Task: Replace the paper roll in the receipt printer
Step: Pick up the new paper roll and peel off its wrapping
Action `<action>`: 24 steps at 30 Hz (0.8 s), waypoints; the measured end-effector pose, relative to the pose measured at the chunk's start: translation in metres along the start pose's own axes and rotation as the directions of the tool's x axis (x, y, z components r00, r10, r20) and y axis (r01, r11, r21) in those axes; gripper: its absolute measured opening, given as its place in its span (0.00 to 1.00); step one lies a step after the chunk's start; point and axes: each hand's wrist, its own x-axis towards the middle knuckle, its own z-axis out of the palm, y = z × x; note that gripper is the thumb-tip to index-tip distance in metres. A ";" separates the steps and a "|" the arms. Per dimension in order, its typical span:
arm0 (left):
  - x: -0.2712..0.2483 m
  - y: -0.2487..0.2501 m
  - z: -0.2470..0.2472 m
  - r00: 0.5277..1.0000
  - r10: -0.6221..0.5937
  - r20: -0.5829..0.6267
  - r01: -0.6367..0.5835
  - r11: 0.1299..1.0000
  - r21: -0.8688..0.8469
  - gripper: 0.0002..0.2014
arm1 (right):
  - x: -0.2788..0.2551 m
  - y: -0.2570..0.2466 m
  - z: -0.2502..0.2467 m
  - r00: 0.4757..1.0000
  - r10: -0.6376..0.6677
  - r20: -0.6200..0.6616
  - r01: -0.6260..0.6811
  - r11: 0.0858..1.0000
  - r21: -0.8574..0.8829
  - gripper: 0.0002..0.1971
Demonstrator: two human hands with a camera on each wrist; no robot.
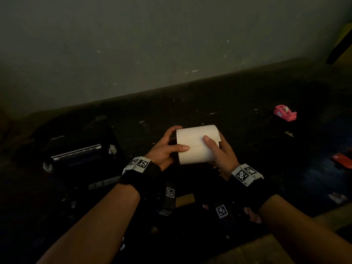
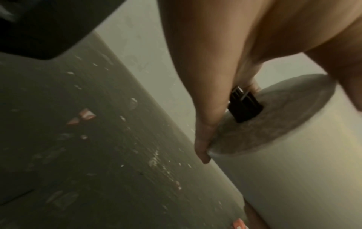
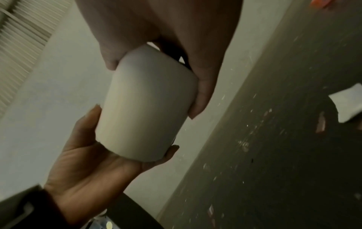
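Observation:
Both hands hold a white paper roll (image 1: 196, 143) in the air above the dark table. My left hand (image 1: 167, 147) grips its left end, thumb across the front and fingers over the end face (image 2: 274, 124). A black spindle (image 2: 245, 105) sticks out of the roll's core there. My right hand (image 1: 219, 149) grips the right end, its thumb pressing the loose paper edge on the front. The roll (image 3: 145, 108) fills the middle of the right wrist view between both hands. The black receipt printer (image 1: 80, 151) stands to the left with its lid open, a metal bar showing.
A pink tape dispenser (image 1: 284, 112) sits on the dark table (image 1: 228, 103) at the far right, and a red object (image 1: 342, 160) lies at the right edge. A grey wall (image 1: 171, 44) rises behind. Paper scraps litter the tabletop.

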 end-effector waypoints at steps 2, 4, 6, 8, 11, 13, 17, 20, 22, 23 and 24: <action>-0.002 -0.006 0.000 1.000 0.010 0.000 -0.010 1.000 -0.020 0.29 | 0.003 0.003 0.000 1.000 0.010 -0.010 -0.010 1.000 0.030 0.26; -0.002 -0.009 -0.001 1.000 0.020 -0.003 -0.021 1.000 -0.016 0.30 | 0.005 0.005 0.001 0.999 0.035 -0.013 -0.034 0.998 0.056 0.26; -0.003 -0.011 -0.001 1.000 0.003 -0.014 -0.003 1.000 0.003 0.31 | 0.008 0.009 0.000 0.999 0.054 -0.005 -0.054 0.997 0.063 0.29; -0.004 -0.013 -0.003 1.000 -0.016 -0.021 0.017 0.999 0.028 0.32 | 0.010 0.013 0.000 0.998 0.064 0.001 -0.064 0.996 0.060 0.31; -0.004 -0.016 -0.003 0.998 -0.043 -0.043 0.041 0.998 -0.038 0.28 | 0.012 0.020 -0.004 0.996 0.090 -0.015 -0.088 0.991 0.099 0.31; 0.002 -0.019 -0.008 0.985 -0.074 -0.157 0.060 0.994 -0.092 0.22 | 0.014 0.023 -0.007 0.995 0.090 -0.037 -0.086 0.990 0.108 0.32; 0.016 -0.040 -0.038 0.864 -0.104 -0.492 0.235 0.949 0.210 0.28 | 0.017 0.027 -0.019 0.992 0.100 -0.080 -0.087 0.985 0.148 0.30; 0.020 -0.065 -0.062 0.867 -0.104 -0.487 0.411 0.701 0.583 0.33 | 0.020 0.029 -0.028 0.986 0.144 -0.082 -0.127 0.975 0.181 0.31; 0.021 -0.081 -0.070 0.861 -0.148 -0.486 0.491 0.490 0.720 0.36 | 0.022 0.031 -0.031 0.981 0.168 -0.092 -0.149 0.972 0.183 0.32; 0.021 -0.088 -0.073 0.853 -0.158 -0.497 0.513 0.419 0.749 0.38 | 0.023 0.034 -0.033 0.980 0.174 -0.095 -0.154 0.971 0.184 0.32; 0.022 -0.095 -0.076 0.843 -0.172 -0.510 0.535 0.372 0.759 0.40 | 0.024 0.036 -0.034 0.980 0.176 -0.095 -0.156 0.970 0.184 0.31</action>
